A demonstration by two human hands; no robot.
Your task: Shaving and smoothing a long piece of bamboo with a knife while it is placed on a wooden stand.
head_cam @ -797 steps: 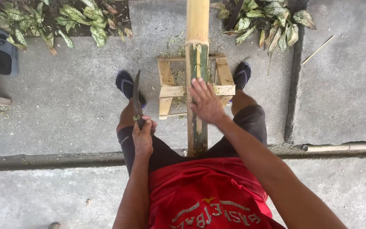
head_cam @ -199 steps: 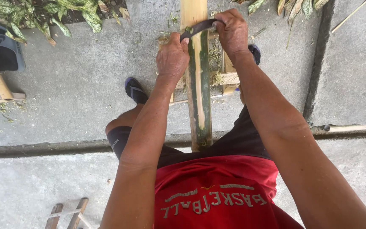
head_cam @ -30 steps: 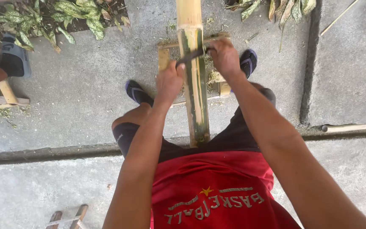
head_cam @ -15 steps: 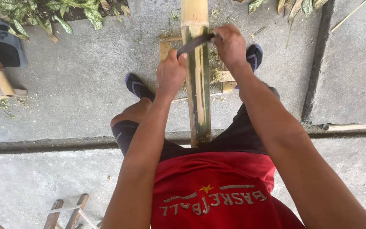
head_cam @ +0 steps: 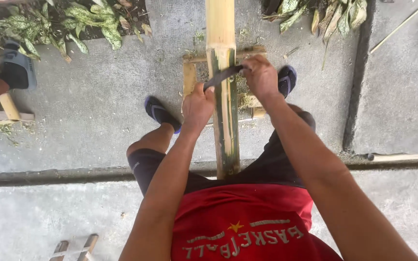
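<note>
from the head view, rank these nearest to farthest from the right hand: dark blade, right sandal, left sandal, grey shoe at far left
From the right hand:
1. dark blade, gripped in it, lying across the bamboo pole.
2. right sandal, just beside the hand.
3. left sandal, across the pole.
4. grey shoe, far left edge.

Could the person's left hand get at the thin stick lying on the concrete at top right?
Probably not as things stand: the left hand grips the blade across the bamboo pole, and the thin stick lies far beyond the right hand.
</note>
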